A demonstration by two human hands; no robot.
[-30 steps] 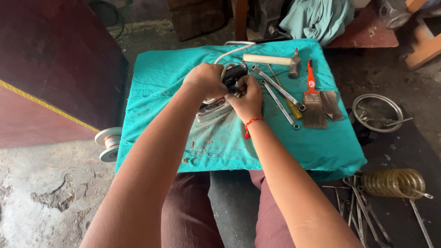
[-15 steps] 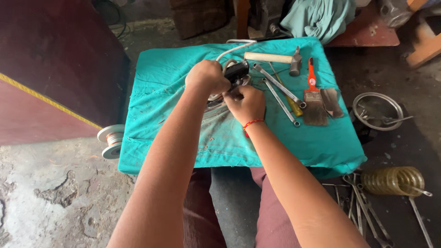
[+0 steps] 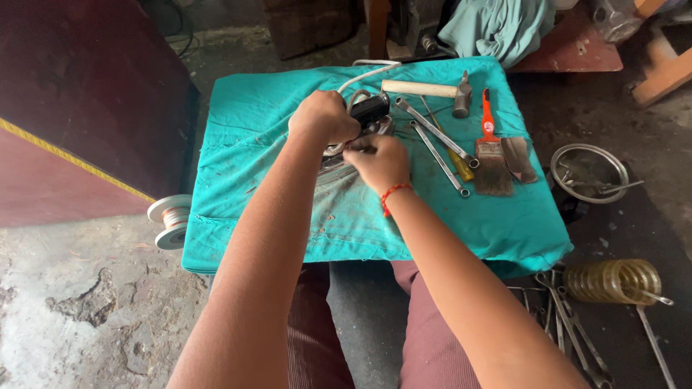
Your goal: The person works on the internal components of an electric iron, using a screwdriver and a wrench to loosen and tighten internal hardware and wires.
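Observation:
An old metal clothes iron (image 3: 364,119) with a black handle lies on a teal cloth (image 3: 288,108) that covers a low table. My left hand (image 3: 322,117) is clenched on the iron's left side and hides much of it. My right hand (image 3: 378,163), a red thread at its wrist, rests fingers-closed against the iron's near edge, pinching something dark and thin that I cannot make out. A white cord (image 3: 364,72) runs from the iron toward the far edge.
On the cloth to the right lie a wooden-handled hammer (image 3: 425,89), two spanners (image 3: 436,133), a screwdriver and a paint brush (image 3: 491,155) with an orange handle. A wire spool (image 3: 170,220) sits at the left, a metal bowl (image 3: 590,173) and a coiled spring (image 3: 613,281) at the right.
Both hands stayed on the iron. My right hand slid a little nearer and to the right along the iron's edge; the left hand kept its grip.

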